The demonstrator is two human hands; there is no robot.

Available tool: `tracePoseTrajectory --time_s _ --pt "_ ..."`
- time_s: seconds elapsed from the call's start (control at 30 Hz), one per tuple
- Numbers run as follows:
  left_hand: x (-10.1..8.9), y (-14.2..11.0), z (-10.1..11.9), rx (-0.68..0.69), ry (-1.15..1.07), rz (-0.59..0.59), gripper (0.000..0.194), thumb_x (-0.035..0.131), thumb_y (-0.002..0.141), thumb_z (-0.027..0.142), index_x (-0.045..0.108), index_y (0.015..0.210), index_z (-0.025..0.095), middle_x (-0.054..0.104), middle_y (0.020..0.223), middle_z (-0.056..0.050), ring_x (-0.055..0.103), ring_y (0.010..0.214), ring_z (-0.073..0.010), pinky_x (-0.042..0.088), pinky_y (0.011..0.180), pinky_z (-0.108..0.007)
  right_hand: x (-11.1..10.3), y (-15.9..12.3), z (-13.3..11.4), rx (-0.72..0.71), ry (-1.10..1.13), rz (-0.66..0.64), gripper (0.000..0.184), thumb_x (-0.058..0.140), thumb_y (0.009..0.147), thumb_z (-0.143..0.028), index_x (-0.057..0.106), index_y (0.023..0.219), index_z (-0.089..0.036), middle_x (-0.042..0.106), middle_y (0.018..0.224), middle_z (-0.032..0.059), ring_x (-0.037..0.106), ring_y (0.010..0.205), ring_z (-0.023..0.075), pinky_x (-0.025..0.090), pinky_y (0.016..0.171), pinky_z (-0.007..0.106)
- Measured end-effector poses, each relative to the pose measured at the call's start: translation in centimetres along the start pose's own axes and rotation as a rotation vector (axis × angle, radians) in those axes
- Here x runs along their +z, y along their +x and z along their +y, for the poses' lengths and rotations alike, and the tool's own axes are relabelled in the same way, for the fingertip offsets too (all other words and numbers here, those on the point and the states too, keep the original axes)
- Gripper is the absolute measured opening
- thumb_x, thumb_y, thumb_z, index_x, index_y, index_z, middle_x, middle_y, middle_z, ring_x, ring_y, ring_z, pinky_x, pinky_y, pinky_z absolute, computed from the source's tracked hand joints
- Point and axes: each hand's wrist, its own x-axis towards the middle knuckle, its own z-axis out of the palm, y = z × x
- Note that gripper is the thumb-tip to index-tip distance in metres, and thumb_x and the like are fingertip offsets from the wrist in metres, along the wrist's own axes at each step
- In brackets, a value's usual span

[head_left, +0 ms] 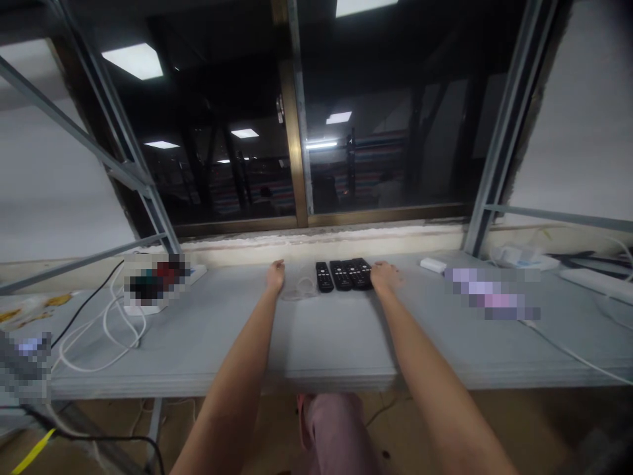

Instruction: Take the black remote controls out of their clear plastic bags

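Note:
Three black remote controls [343, 274] lie side by side at the far edge of a grey table [316, 343], below a dark window. My right hand [384, 275] rests right beside the rightmost remote, touching or nearly touching it, with the fingers curled. My left hand [275, 274] rests on the table to the left of the remotes, fingers curled down, next to a clear plastic wrapper or bag [298, 289]. Whether either hand holds anything is hidden by the backs of the hands.
White cables [106, 330] and a power strip [158, 284] lie at the left. A small white box [433, 265] and a white cable [568, 349] lie at the right. A metal frame [148, 191] rises at both sides. The table's near edge is at my knees.

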Motion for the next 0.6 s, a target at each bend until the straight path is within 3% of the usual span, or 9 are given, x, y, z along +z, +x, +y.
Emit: tracePoseTrajectory --time_s 0.13,0.2,0.3,0.37,0.43,0.5,0.6 --pt "-1.1 0.6 -0.8 -0.041 0.132 0.101 0.019 0.048 0.078 0.008 0.058 0.066 0.02 0.068 0.083 -0.011 0.062 0.1 -0.0238 0.044 0.087 -0.032 -0.5 -0.2 -0.8 0.013 0.03 0.027 0.032 0.045 0.082 -0.021 0.068 0.105 -0.023 0.063 0.112 0.0139 0.054 0.108 0.0314 0.038 0.09 0.052" --pt "-1.2 0.8 -1.2 -0.046 0.166 0.101 0.019 0.047 0.078 0.01 0.059 0.067 0.02 0.068 0.08 -0.011 0.063 0.094 -0.024 0.045 0.083 -0.032 -0.8 -0.7 -1.7 -0.084 0.061 0.024 0.031 0.046 0.084 -0.022 0.068 0.105 -0.023 0.063 0.112 0.0118 0.053 0.107 0.0297 0.039 0.09 0.048" --pt "-1.0 1.2 -1.8 -0.034 0.217 0.077 0.019 0.046 0.079 0.012 0.062 0.071 0.019 0.069 0.08 -0.009 0.064 0.088 -0.0222 0.045 0.078 -0.03 -0.9 -2.4 -3.4 -0.48 0.123 -0.026 0.027 0.048 0.087 -0.024 0.067 0.105 -0.024 0.063 0.113 0.008 0.052 0.108 0.0262 0.04 0.09 0.042" --pt "-0.8 1.4 -2.0 -0.025 0.255 0.058 0.02 0.045 0.079 0.013 0.064 0.076 0.018 0.069 0.082 -0.008 0.065 0.085 -0.021 0.045 0.074 -0.028 -0.6 -4.1 -4.5 -0.795 0.139 -0.123 0.025 0.05 0.088 -0.028 0.066 0.107 -0.025 0.063 0.116 0.0063 0.051 0.109 0.0245 0.04 0.091 0.039" --pt "-0.7 1.5 -2.2 -0.014 0.299 0.037 0.023 0.043 0.078 0.013 0.066 0.08 0.017 0.07 0.083 -0.008 0.065 0.082 -0.0201 0.045 0.071 -0.028 -0.1 -6.0 -5.2 -1.022 0.138 -0.251 0.028 0.052 0.089 -0.034 0.063 0.114 -0.026 0.061 0.12 0.0057 0.05 0.111 0.0237 0.039 0.091 0.038" --pt "-0.7 1.4 -2.3 0.003 0.347 0.016 0.025 0.043 0.078 0.014 0.067 0.084 0.017 0.071 0.084 -0.007 0.065 0.081 -0.0193 0.045 0.07 -0.027 0.4 -7.5 -5.5 -1.14 0.117 -0.355 0.033 0.053 0.089 -0.037 0.06 0.119 -0.026 0.061 0.122 0.0057 0.049 0.114 0.0234 0.037 0.092 0.039" --pt "-0.6 1.2 -2.3 0.046 0.426 -0.023 0.025 0.044 0.079 0.015 0.067 0.087 0.018 0.071 0.084 -0.005 0.065 0.08 -0.0184 0.045 0.069 -0.027 0.7 -8.6 -5.6 -1.179 0.083 -0.438 0.03 0.052 0.09 -0.039 0.062 0.116 -0.027 0.064 0.119 0.0048 0.051 0.112 0.0228 0.034 0.093 0.041"
